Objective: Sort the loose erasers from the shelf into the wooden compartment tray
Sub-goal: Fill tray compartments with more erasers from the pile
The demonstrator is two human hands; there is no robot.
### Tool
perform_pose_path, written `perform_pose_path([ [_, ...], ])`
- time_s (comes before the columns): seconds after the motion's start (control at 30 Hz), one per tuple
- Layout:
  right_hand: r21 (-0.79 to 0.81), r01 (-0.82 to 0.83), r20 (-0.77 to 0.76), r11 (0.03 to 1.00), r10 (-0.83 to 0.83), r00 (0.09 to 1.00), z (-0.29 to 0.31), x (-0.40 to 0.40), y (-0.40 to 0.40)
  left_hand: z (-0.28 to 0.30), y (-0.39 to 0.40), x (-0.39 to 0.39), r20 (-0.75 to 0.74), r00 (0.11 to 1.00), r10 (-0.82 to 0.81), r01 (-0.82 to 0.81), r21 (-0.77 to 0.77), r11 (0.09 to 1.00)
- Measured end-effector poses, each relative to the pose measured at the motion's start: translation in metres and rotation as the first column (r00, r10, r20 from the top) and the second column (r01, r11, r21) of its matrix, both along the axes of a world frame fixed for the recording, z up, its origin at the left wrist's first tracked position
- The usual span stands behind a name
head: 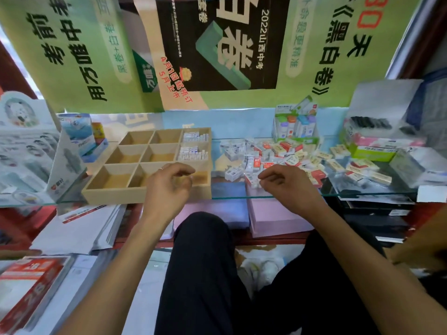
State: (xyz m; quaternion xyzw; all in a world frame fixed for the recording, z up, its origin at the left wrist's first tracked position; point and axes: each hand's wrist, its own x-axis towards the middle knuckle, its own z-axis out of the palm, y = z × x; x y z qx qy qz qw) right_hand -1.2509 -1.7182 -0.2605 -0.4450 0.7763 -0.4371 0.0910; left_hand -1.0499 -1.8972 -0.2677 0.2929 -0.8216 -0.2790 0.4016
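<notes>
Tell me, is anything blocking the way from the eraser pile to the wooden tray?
Nothing visible does. The eraser pile lies right of the wooden tray on the same glass shelf, with bare glass between them.

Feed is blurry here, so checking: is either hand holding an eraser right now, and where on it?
Neither shows one. Left hand hangs loosely curled over the wooden tray; right hand loosely curled beside the loose erasers.

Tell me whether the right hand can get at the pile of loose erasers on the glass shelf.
Probably yes: the right hand hovers just at the near edge of the pile of loose erasers on the glass shelf, with nothing in between.
</notes>
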Motion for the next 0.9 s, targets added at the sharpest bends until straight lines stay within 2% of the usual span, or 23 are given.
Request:
perform_pose_path([
  [0.23,-0.019,-0.036,-0.026,0.999,0.036,0.999,-0.001,-0.014,-0.02,-0.004,-0.014,-0.032,0.101,0.99,-0.101,0.11,-0.098,0.989],
  [0.33,-0.013,-0.06,-0.046,0.998,0.06,0.997,-0.003,-0.021,-0.033,-0.008,-0.023,-0.057,0.276,0.942,-0.188,0.24,-0.166,0.957],
  [0.43,0.007,-0.048,-0.038,0.999,0.048,0.998,-0.003,-0.026,-0.047,-0.016,-0.028,-0.069,0.409,0.893,-0.19,0.248,-0.094,0.964],
  [0.73,0.104,-0.039,-0.051,0.994,0.045,0.998,0.004,-0.025,-0.07,-0.02,-0.03,-0.076,0.408,0.906,-0.111,0.16,-0.087,0.983],
  [0.9,0.079,-0.06,-0.035,0.995,0.063,0.997,0.005,-0.025,-0.064,-0.021,-0.025,-0.076,0.421,0.904,-0.074,0.126,-0.098,0.987],
])
